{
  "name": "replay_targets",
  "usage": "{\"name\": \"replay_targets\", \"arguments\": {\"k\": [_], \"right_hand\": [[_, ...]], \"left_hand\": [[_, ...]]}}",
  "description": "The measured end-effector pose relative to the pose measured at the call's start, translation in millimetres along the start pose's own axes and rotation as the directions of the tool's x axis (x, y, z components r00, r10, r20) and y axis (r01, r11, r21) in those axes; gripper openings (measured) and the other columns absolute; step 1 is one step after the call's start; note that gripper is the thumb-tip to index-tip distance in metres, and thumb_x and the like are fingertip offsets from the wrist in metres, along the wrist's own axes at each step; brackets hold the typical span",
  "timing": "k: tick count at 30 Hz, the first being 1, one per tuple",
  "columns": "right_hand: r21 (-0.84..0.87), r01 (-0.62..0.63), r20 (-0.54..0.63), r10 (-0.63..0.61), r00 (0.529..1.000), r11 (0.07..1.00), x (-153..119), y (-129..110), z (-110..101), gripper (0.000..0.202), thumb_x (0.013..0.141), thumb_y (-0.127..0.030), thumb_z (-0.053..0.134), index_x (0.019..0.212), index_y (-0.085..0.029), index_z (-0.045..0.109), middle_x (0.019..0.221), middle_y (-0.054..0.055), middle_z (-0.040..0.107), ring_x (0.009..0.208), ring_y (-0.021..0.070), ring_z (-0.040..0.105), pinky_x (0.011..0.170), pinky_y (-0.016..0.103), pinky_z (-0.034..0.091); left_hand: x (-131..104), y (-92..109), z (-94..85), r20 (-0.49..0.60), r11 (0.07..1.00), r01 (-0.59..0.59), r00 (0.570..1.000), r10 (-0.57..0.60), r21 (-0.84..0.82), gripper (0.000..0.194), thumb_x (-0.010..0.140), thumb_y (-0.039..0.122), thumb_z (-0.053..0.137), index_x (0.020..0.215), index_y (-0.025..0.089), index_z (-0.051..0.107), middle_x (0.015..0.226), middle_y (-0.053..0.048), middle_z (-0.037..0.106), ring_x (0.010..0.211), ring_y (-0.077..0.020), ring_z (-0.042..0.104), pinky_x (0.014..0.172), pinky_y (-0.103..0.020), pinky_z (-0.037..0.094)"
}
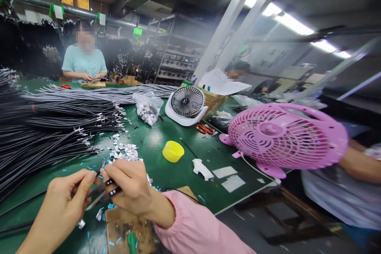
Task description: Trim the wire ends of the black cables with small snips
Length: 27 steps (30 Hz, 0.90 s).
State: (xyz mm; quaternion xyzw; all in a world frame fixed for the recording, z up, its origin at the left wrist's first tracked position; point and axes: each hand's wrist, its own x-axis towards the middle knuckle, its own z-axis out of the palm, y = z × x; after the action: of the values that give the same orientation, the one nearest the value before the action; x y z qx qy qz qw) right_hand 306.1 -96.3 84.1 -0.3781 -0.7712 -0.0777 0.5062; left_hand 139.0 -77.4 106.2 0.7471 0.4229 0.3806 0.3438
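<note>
My left hand (pixel 64 202) is closed in a pinch on the end of a black cable (pixel 24 202), which trails away to the left edge. Fingertip to fingertip with it, my right hand (pixel 131 184) is curled at the cable's tip. A thin metal tool (pixel 98 200), blade-like, points down and left from under the right fingers; its exact kind is unclear. Black bands with white dots show on those fingers. Just beyond the hands lies a heap of crumpled foil scraps (pixel 127 151). Below them is a worn wooden board (pixel 119 226) with a green-handled item (pixel 131 242).
Bundled black cables (pixel 59 119) fill the left, grey cables (pixel 113 94) behind. Around the green table (pixel 154 137) are a yellow ring (pixel 173 151), bag of small parts (pixel 148 111), white fan (pixel 187 103), red-handled scissors (pixel 205 129) and pink fan (pixel 285 135). Other people sit across and right.
</note>
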Motion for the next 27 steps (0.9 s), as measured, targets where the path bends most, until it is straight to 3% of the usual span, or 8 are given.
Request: {"name": "replay_targets", "arguments": {"k": [2,5,7,11,13,20,25,27], "right_hand": [[0.117,-0.18,0.05,0.175,0.983,0.977,-0.9,0.5,0.5,0.038,0.098,-0.027,0.049,0.062,-0.019,0.058,0.054,-0.001,0.05,0.047,0.0104,0.039,0.045,0.026,0.026],[0.385,-0.573,0.309,0.485,0.818,0.723,-1.0,0.9,2.0,0.04,0.097,-0.042,0.056,0.063,-0.02,0.059,0.053,-0.002,0.053,0.046,0.0101,0.045,0.045,0.022,0.034],[0.42,-0.659,0.377,0.54,0.752,0.624,-1.7,1.6,2.6,0.04,0.096,-0.046,0.057,0.065,-0.02,0.059,0.052,-0.003,0.053,0.044,0.01,0.044,0.044,0.022,0.034],[0.235,-0.384,0.206,0.34,0.917,0.893,-6.6,5.6,-0.1,0.039,0.092,-0.041,0.059,0.059,-0.022,0.055,0.053,-0.001,0.05,0.047,0.0112,0.04,0.047,0.027,0.031],[0.162,-0.268,0.155,0.244,0.957,0.95,-8.8,7.3,-1.4,0.036,0.09,-0.039,0.06,0.059,-0.022,0.057,0.054,0.0,0.051,0.048,0.0122,0.04,0.049,0.028,0.032],[0.349,-0.59,0.257,0.531,0.808,0.728,-11.7,9.0,8.2,0.03,0.092,-0.036,0.061,0.068,-0.019,0.066,0.05,-0.004,0.052,0.041,0.0102,0.044,0.04,0.022,0.034],[0.274,-0.288,0.078,0.277,0.958,0.917,-8.5,12.8,0.1,0.025,0.089,-0.03,0.062,0.066,-0.021,0.067,0.058,0.0,0.06,0.052,0.0121,0.052,0.051,0.023,0.043],[0.215,-0.195,-0.051,0.21,0.976,0.957,-0.1,15.0,-6.3,0.027,0.09,-0.029,0.061,0.064,-0.021,0.066,0.058,0.0,0.06,0.052,0.0119,0.052,0.052,0.024,0.043]], "left_hand": [[1.8,0.8,-2.0,0.036,0.999,-0.028,0.999,0.029,-0.031,0.054,0.085,0.06,0.054,0.048,0.022,0.058,0.039,0.003,0.05,0.033,-0.0109,0.044,0.033,-0.018,0.035],[5.8,3.9,-4.5,0.034,0.986,-0.115,0.992,0.12,-0.119,0.041,0.082,0.047,0.059,0.05,0.022,0.065,0.043,0.002,0.056,0.035,-0.0109,0.049,0.035,-0.017,0.039],[7.1,5.5,-4.6,0.005,0.976,-0.138,0.99,0.141,-0.168,0.035,0.077,0.042,0.063,0.048,0.022,0.067,0.045,0.001,0.058,0.037,-0.0109,0.051,0.037,-0.016,0.041],[4.0,3.5,-1.1,-0.007,0.976,-0.024,1.0,0.023,-0.216,0.031,0.071,0.045,0.071,0.049,0.023,0.072,0.045,0.0,0.058,0.039,-0.0121,0.051,0.036,-0.018,0.042],[1.8,1.6,0.3,0.0,0.971,0.007,1.0,-0.008,-0.24,0.032,0.071,0.046,0.074,0.049,0.023,0.071,0.044,0.001,0.058,0.039,-0.012,0.05,0.035,-0.018,0.041],[0.1,-2.3,1.3,-0.054,0.969,-0.12,0.992,0.111,-0.216,0.039,0.076,0.048,0.073,0.049,0.022,0.064,0.049,0.002,0.056,0.043,-0.0118,0.052,0.04,-0.018,0.044],[-2.9,-10.7,7.8,-0.076,0.967,-0.054,0.996,0.036,-0.25,0.038,0.077,0.05,0.073,0.053,0.022,0.065,0.048,0.004,0.053,0.042,-0.0101,0.046,0.037,-0.017,0.038],[-2.1,-10.7,7.0,-0.054,0.966,0.015,0.998,-0.03,-0.259,0.04,0.073,0.054,0.075,0.051,0.022,0.064,0.046,0.004,0.05,0.042,-0.01,0.043,0.036,-0.017,0.036]]}}
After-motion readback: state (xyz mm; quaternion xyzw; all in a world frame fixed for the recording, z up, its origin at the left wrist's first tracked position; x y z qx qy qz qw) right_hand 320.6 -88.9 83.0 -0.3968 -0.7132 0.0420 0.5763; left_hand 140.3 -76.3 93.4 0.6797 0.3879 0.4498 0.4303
